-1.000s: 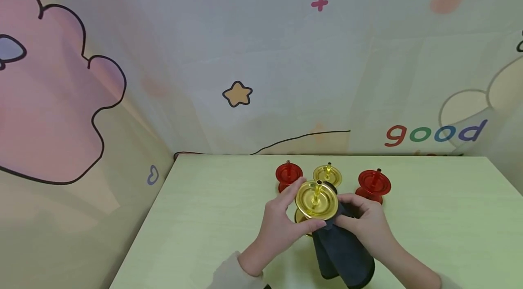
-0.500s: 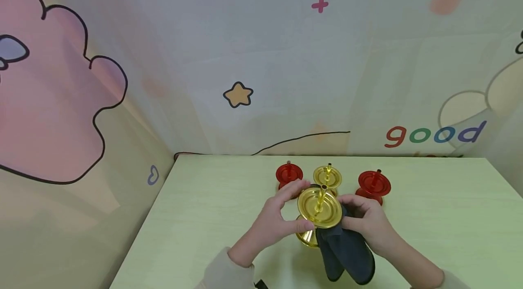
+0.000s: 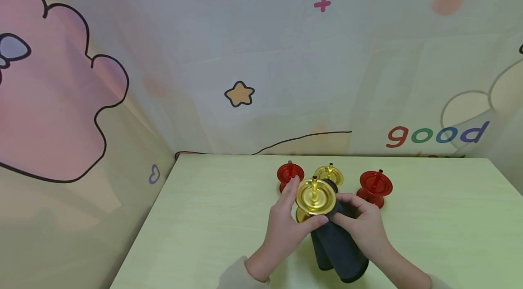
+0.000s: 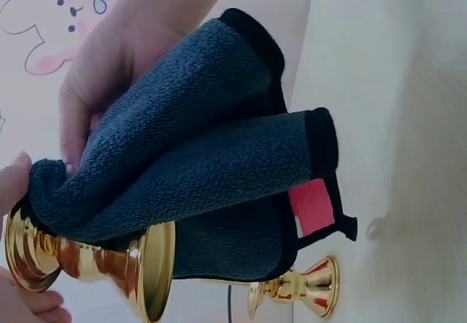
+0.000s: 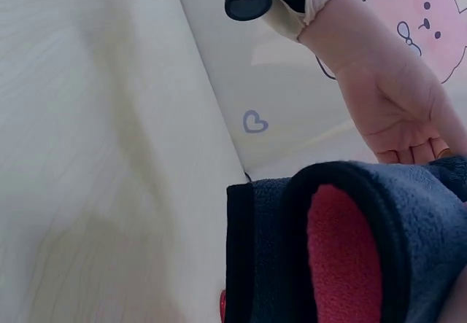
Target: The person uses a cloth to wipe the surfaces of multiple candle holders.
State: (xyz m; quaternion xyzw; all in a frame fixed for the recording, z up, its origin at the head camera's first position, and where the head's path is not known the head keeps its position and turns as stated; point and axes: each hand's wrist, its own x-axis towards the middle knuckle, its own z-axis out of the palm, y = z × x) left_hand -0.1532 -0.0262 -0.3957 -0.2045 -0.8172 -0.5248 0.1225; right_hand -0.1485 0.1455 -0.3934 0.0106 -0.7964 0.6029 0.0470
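In the head view my left hand (image 3: 282,223) holds a gold candlestick (image 3: 315,198) by its upper dish, fingers on the far side and thumb at the near rim. The candlestick is raised over the table and leans, its spike pointing up. My right hand (image 3: 363,227) pinches a dark grey-blue cloth (image 3: 339,250) against the candlestick's right side, and its folds hang down toward me. In the left wrist view the cloth (image 4: 190,133) wraps along the gold stem (image 4: 80,257). Its red underside (image 5: 339,257) shows in the right wrist view.
Behind the hands stand a red candlestick (image 3: 290,173) at left, another gold candlestick (image 3: 336,175) in the middle and a second red candlestick (image 3: 376,184) at right. The pale table (image 3: 196,216) meets a printed backdrop (image 3: 261,53) at its far edge.
The candlestick dipped toward me and turned slightly, then came back up and a little left. My left hand opened wider midway, then closed in at the rim again; the cloth moved along with it.
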